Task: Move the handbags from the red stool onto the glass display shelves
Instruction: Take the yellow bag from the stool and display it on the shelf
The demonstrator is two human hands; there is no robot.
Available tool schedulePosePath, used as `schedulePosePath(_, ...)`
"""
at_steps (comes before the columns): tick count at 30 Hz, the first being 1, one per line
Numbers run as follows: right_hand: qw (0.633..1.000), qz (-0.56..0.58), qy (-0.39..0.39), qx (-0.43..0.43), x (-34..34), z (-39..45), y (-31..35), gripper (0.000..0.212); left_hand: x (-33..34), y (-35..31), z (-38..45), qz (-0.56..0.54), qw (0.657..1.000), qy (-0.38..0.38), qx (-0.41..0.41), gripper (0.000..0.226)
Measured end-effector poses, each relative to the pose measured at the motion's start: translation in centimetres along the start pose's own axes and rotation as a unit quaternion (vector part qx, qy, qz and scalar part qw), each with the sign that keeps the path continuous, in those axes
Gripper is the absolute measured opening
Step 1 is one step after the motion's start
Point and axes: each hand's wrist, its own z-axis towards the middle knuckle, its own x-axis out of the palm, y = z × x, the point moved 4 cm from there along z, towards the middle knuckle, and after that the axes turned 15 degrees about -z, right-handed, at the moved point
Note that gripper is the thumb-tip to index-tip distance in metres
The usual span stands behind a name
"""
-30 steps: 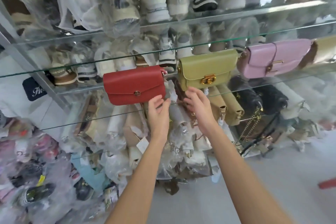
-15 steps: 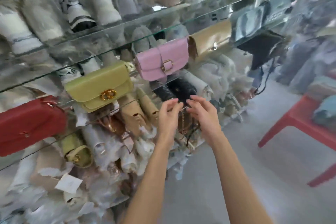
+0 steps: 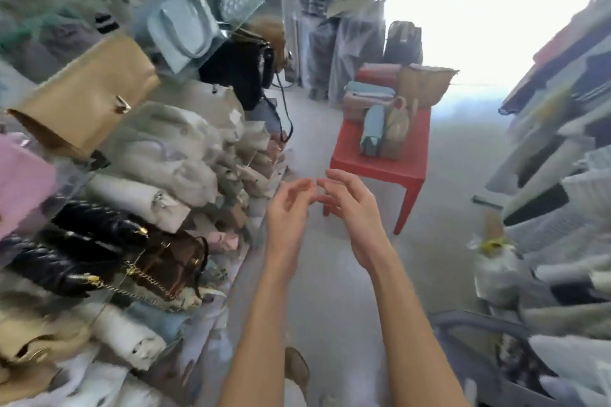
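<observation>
Nearest to us, our left hand [image 3: 291, 205] and right hand [image 3: 350, 205] hang in mid-air short of the red stool [image 3: 380, 162], fingers loosely spread and relaxed, fingertips almost meeting, neither holding anything. Beyond them the red stool stands on the bare floor [image 3: 456, 155], and the handbags [image 3: 383, 109] we have yet to move are piled on it: a pale blue one and a tan one upright near its front edge, flatter pink, blue and red ones stacked behind, a larger tan one at the back. Left of the stool run the glass display shelves [image 3: 231, 30], already carrying a tan bag [image 3: 86, 92], light blue bags [image 3: 185, 26] and a black bag [image 3: 238, 73]. We judge the main risk to be the pile itself: pulling one upright bag from the front could tip its neighbour off the stool's edge, and lifting from the stack could drag the rest with it. A dangling black strap [image 3: 284, 116] near the shelf end might snag a hand or a carried bag. Open room lies along the floor between the stool and the shelves; right of the stool the racks [image 3: 562, 175] of wrapped stock narrow the aisle.
</observation>
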Motion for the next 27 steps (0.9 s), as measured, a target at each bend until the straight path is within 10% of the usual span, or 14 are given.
schedulePosePath(27, 0.948, 0.085, -0.300, 0.060, -21.9, 37.3, 4.3, 0.017, 27.6, 5.8, 39.5, 0.027, 0.986, 0.115, -0.122, 0.017)
